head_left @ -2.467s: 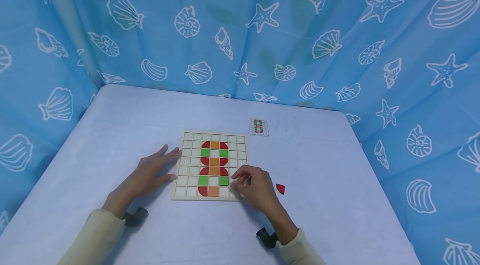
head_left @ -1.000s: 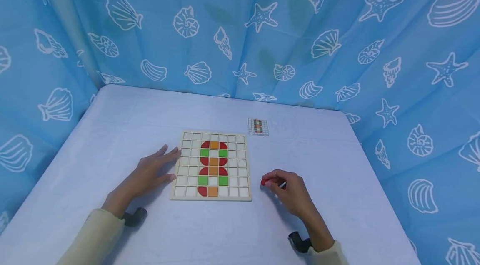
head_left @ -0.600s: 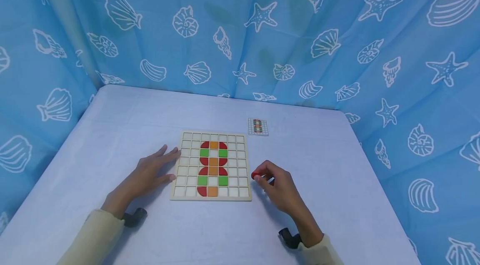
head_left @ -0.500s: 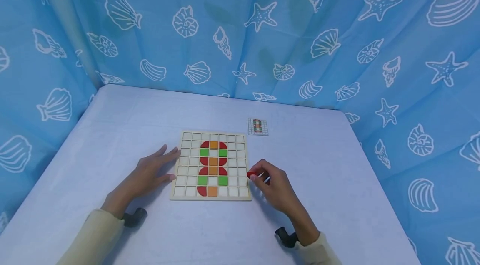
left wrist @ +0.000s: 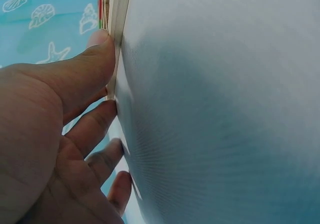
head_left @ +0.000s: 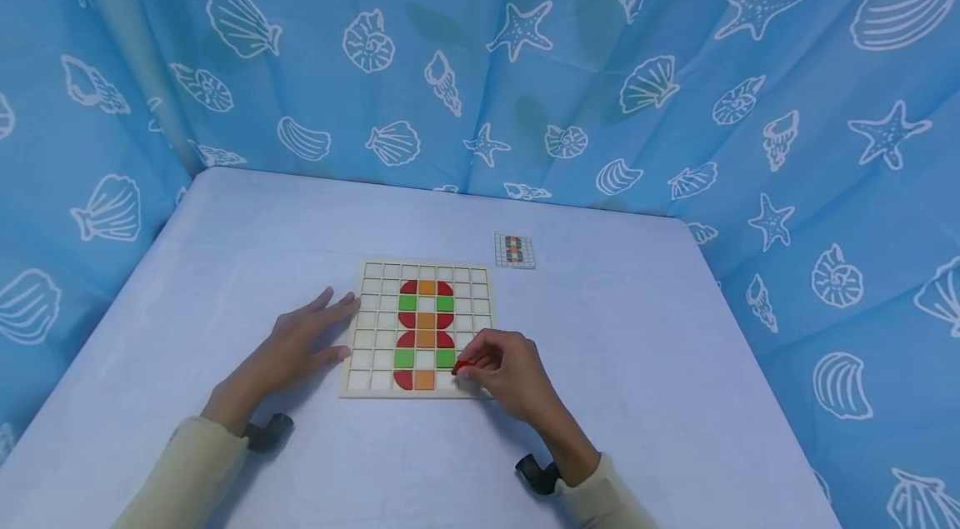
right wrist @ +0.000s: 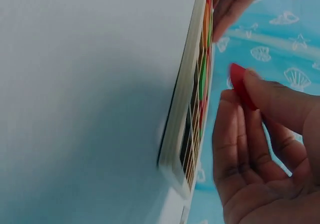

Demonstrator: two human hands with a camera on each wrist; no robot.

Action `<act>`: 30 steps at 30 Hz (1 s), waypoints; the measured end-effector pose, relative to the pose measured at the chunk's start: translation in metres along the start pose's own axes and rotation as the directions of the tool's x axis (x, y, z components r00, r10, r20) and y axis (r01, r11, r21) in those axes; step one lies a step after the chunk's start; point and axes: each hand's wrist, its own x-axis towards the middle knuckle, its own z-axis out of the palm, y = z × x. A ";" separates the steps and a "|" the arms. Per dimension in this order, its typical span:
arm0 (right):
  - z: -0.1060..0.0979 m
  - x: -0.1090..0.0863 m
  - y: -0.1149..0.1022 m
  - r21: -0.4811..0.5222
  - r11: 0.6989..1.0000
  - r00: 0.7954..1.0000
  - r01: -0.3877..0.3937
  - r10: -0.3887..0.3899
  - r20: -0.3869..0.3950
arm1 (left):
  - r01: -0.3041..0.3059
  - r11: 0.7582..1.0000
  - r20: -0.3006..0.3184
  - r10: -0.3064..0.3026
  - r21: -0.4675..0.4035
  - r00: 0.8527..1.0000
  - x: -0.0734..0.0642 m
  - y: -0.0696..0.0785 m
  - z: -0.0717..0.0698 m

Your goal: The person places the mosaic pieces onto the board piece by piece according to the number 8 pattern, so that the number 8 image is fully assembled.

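A pale wooden grid board (head_left: 375,339) lies on the table, with red, orange and green tiles forming a figure 8 in its middle columns. My right hand (head_left: 512,375) pinches a red quarter-round tile (right wrist: 242,86) between thumb and fingers, over the board's lower right part. In the head view, that red tile (head_left: 461,366) overlaps the bottom row, right of an orange square tile (head_left: 424,380). My left hand (head_left: 302,339) has its fingers spread along the board's left edge. The left wrist view shows the left thumb (left wrist: 85,69) and fingertips against that edge.
A small pattern card (head_left: 514,251) showing the same coloured figure lies beyond the board's far right corner. The white-covered table (head_left: 622,329) is bounded by a blue seashell curtain (head_left: 450,54). A black wrist camera (head_left: 537,474) hangs beneath the right wrist.
My right hand let go near the board, picked up the red tile from the table to the right, then carried it left over the bottom row. My left hand has stayed in place.
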 end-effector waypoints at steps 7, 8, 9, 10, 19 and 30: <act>0.014 0.001 -0.006 -0.078 0.996 0.999 -0.045 0.047 0.026 | 0.012 1.000 0.010 -0.012 -0.007 1.000 0.001 0.000 0.001; 0.016 0.001 -0.007 -0.093 0.994 0.998 -0.053 0.056 0.025 | 0.013 1.000 0.013 -0.013 -0.010 1.000 0.001 0.000 0.002; 0.018 0.001 -0.007 -0.109 0.992 0.998 -0.059 0.062 0.024 | 0.013 1.000 0.014 -0.013 -0.011 1.000 0.001 0.000 0.002; 0.019 0.001 -0.007 -0.128 0.990 0.998 -0.063 0.066 0.021 | 0.014 1.000 0.014 -0.014 -0.015 1.000 0.001 0.001 0.002; 0.022 0.003 -0.011 -0.220 0.975 0.999 -0.033 0.034 0.000 | 0.027 1.000 0.019 -0.026 -0.009 0.999 0.002 0.005 0.000; 0.014 0.001 -0.007 -0.243 0.970 0.999 -0.025 0.017 -0.035 | 0.026 1.000 0.034 -0.026 -0.007 0.999 0.002 0.006 0.002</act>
